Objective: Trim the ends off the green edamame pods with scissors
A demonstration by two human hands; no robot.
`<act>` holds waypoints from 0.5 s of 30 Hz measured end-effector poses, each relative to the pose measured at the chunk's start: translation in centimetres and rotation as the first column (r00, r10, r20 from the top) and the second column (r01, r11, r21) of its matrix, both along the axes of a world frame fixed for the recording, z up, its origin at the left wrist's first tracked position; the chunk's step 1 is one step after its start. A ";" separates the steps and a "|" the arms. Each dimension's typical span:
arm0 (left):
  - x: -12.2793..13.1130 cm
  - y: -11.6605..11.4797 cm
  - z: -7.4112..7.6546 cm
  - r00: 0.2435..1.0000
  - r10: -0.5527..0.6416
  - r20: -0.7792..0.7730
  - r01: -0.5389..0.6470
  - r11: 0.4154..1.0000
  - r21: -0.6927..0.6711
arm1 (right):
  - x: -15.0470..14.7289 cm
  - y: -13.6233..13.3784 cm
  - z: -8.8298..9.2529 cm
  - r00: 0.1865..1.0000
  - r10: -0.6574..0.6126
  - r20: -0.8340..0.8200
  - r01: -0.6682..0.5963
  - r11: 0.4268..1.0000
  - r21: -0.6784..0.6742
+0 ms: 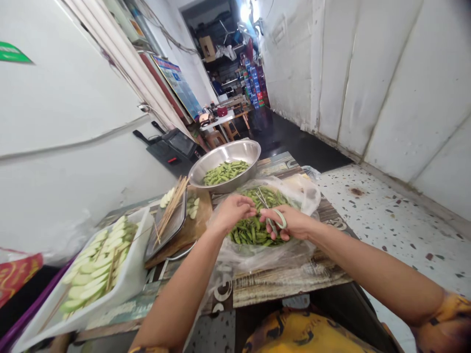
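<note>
My right hand [292, 222] is closed around a pair of scissors with pale green handles [282, 219], and their thin blades point up and away from me. Close by on the left, my left hand [236, 212] has its fingers curled together; whatever is between the fingertips is too small to make out. Both hands are over a heap of green bean pods [253, 234], which lies in an opened clear plastic bag [270, 260]. Just behind the bag, a steel bowl [250, 171] holds more green pods [225, 173].
On the left stands a white tray [138, 277] of skewered pale green slices [93, 282]. Beside it, wooden skewers [171, 208] lie across a metal tray [180, 223] on a wooden board [206, 208]. A terrazzo floor [397, 245] lies right of the table.
</note>
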State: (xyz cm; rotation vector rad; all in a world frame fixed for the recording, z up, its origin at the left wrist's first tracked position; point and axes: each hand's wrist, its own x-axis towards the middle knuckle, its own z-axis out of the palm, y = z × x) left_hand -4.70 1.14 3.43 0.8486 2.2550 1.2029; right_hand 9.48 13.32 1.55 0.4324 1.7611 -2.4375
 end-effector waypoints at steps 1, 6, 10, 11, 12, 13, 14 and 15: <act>0.1 -0.2 -0.1 0.998 -0.012 -0.067 0.012 1.000 -0.002 | 0.0 0.1 0.1 1.000 -0.013 -0.007 0.013 1.000 -0.005; 0.8 -1.8 0.2 0.755 -0.408 -0.513 0.315 0.912 -0.261 | -0.1 1.0 0.5 0.985 -0.149 -0.086 0.145 0.988 -0.046; 1.5 -2.2 -0.2 0.612 -0.571 -0.547 0.459 0.820 -0.343 | -0.2 1.2 0.6 0.980 -0.168 -0.108 0.163 0.985 -0.048; 1.5 -2.1 -0.4 0.640 -0.541 -0.545 0.441 0.840 -0.316 | -0.2 1.2 0.5 0.981 -0.162 -0.108 0.159 0.987 -0.039; 1.5 -2.0 -0.5 0.695 -0.484 -0.532 0.403 0.875 -0.269 | -0.2 1.1 0.4 0.983 -0.149 -0.107 0.148 0.989 -0.022; 1.4 -1.9 -0.6 0.772 -0.402 -0.493 0.346 0.916 -0.205 | -0.2 0.9 0.3 0.986 -0.129 -0.105 0.130 0.992 0.003; 1.2 -1.9 -0.6 0.856 -0.298 -0.422 0.269 0.954 -0.130 | -0.1 0.8 0.2 0.990 -0.101 -0.099 0.104 0.994 0.035; 1.1 -1.8 -0.6 0.929 -0.188 -0.318 0.180 0.982 -0.052 | -0.1 0.7 0.1 0.994 -0.065 -0.088 0.071 0.995 0.068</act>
